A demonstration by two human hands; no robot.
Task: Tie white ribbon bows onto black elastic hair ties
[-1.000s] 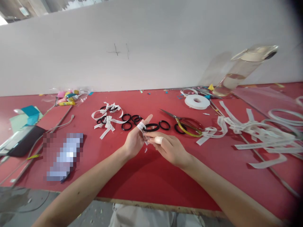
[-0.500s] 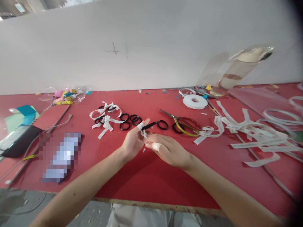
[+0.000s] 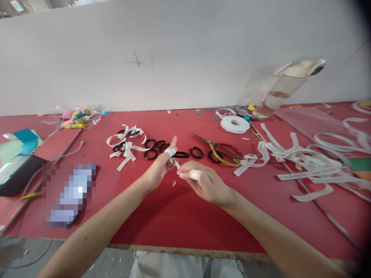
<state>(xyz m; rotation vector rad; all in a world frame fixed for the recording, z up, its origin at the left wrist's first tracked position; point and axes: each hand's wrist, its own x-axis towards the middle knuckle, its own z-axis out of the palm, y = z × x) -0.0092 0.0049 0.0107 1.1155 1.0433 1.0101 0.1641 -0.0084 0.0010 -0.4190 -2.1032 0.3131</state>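
My left hand (image 3: 158,170) has its thumb raised, with white tape around it, and its other fingers are partly hidden. It holds a black hair tie (image 3: 182,155) that sticks out to the right past the thumb. A short piece of white ribbon (image 3: 176,163) runs from the hair tie towards my right hand (image 3: 207,181). My right hand is closed, pinching the ribbon's end between thumb and fingertips, and one finger has white tape on it. A small white scrap (image 3: 174,183) lies below the hands.
Several black hair ties (image 3: 196,153) lie behind the hands, beside scissors (image 3: 216,148). Hair ties with ribbon bows (image 3: 129,150) lie left; cut ribbons (image 3: 307,166) spread right. A ribbon roll (image 3: 234,124), water bottle (image 3: 282,90), phone (image 3: 72,193) and dark case (image 3: 21,173) are around.
My left thumb has lifted upright, away from the ribbon. The hair tie has turned from slanted to nearly level, showing its loop. My right hand keeps its pinch; the view has shifted slightly.
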